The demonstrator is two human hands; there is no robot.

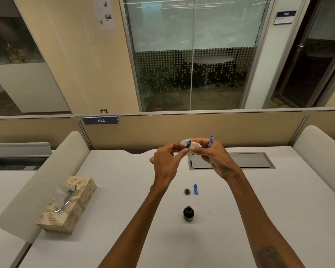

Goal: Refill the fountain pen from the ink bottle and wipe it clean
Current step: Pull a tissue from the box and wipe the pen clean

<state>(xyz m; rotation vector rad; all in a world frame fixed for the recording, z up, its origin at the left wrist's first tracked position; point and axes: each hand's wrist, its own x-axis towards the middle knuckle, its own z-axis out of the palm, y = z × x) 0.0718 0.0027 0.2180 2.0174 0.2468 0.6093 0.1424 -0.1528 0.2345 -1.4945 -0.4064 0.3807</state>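
The fountain pen (188,143) is pinched by the left hand (168,161), fingers (180,154) curled, above the worktop's (124,190) far edge. A tissue (195,144) is gripped round its tip by the right hand (215,157), along with what appears to be a blue barrel (211,141). The ink bottle (188,213) is stood mid-worktop, well apart from every edge.

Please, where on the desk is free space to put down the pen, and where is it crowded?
Free: the desk right of the pen cap and ink bottle, up to the grey hatch; also between the tissue box and the bottle. Crowded: the middle, where bottle, its lid and the pen cap sit close together.
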